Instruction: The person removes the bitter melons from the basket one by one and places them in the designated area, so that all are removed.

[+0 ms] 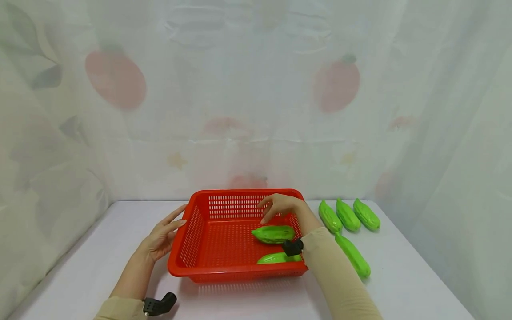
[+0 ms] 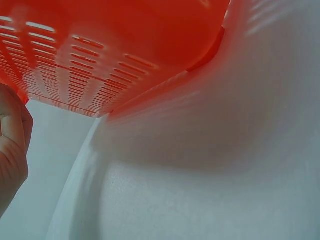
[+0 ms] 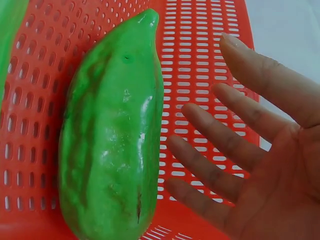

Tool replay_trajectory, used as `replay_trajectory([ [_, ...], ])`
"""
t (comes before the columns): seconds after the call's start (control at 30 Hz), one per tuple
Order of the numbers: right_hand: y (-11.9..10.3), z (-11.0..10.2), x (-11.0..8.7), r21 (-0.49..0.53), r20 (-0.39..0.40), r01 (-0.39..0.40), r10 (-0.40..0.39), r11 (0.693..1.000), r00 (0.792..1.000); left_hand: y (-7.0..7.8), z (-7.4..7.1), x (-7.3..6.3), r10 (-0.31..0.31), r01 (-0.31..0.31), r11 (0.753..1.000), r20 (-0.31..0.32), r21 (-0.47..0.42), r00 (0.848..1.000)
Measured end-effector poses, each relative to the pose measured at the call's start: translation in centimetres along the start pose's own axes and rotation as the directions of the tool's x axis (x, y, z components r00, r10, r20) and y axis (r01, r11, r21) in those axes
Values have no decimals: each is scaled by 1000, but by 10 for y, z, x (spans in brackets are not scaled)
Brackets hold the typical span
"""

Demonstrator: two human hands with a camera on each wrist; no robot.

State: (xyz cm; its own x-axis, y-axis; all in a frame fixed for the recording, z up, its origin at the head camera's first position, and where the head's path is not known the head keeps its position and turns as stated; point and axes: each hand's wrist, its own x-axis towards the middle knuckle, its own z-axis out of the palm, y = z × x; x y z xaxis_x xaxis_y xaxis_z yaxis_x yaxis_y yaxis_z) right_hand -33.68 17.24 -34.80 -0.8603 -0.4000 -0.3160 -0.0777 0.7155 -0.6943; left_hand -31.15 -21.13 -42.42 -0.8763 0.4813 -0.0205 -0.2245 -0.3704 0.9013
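A red plastic basket (image 1: pixel 224 240) with slotted walls stands on the table. My left hand (image 1: pixel 162 235) grips its left rim, with the thumb at the edge and the other fingers on the outside. Over the right part of the basket, my right hand (image 1: pixel 282 205) holds nothing, its fingers spread apart in the right wrist view. Below and beside that hand lies a green gourd (image 3: pixel 112 135) with dark streaks and a pointed tip, apart from the fingers. A second, lighter green gourd (image 1: pixel 276 258) lies nearer the basket's front wall, partly hidden by the right wrist.
Right of the basket, three green gourds lie in a row at the back, the middle one (image 1: pixel 348 215) between two others. A longer green gourd (image 1: pixel 354 258) lies in front of them, partly behind the right sleeve. A patterned pale curtain (image 1: pixel 248 111) hangs behind the white table (image 1: pixel 404 275).
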Motion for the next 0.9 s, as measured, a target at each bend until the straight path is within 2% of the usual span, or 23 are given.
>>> replay_trajectory([
  [0.17,5,3,2,-23,15,-1,2,1000,1000,0,-1,0,2,-2,1000,2,-8,1000],
  [0.5,10,3,1,-117,43,-67,73,991,996,1,1,1,-5,5,1000,-15,7,1000],
  [0.7,11,5,-2,-107,39,-121,126,987,991,2,0,1,-5,5,1000,-12,14,1000],
  [0.9,11,6,-4,-84,76,-121,128,989,989,2,-1,1,-6,6,1000,-19,28,1000],
])
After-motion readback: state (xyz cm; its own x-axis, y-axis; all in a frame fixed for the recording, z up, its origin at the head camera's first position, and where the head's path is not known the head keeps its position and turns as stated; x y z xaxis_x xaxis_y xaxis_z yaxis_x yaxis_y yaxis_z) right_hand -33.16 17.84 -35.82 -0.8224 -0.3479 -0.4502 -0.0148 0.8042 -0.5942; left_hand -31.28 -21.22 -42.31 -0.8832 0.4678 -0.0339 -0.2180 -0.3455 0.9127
